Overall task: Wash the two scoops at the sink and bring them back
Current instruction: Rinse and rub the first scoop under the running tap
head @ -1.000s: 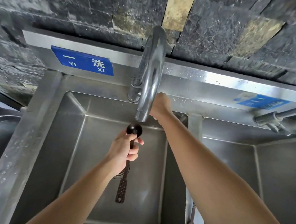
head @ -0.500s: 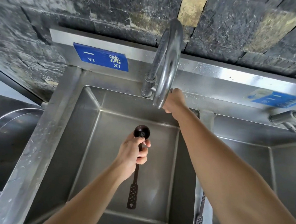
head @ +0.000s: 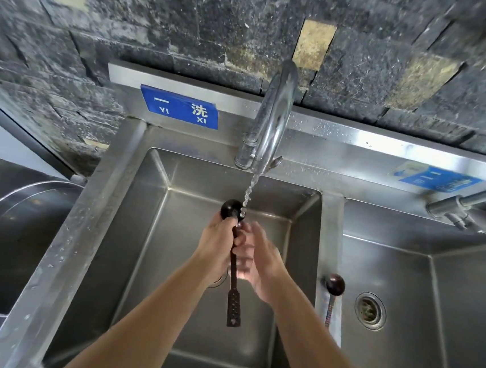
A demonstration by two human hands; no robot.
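Two scoops are in view. One dark scoop (head: pixel 235 260) hangs upright in the left basin of the sink (head: pixel 108 218), bowl up under the thin stream from the faucet (head: pixel 273 118); my left hand (head: pixel 215 246) is wrapped around its neck just below the bowl, and my right hand (head: pixel 258 262) has its fingers curled loosely against the stem beside it (whether they truly pinch it, I cannot tell). The second scoop (head: pixel 334 284) lies on the divider between the basins, bowl toward the wall, untouched. I judge both to be light, stiff and slim, and slick once wet, so the perforated flat end of the handle or the neck under the bowl offers the surest hold; a grip on the smooth mid-stem could slide. Writing: a blue label (head: pixel 179 107) on the backsplash reads "一 洗 / YI XI"; the second blue label (head: pixel 435 179), to the right, is too blurred to read.
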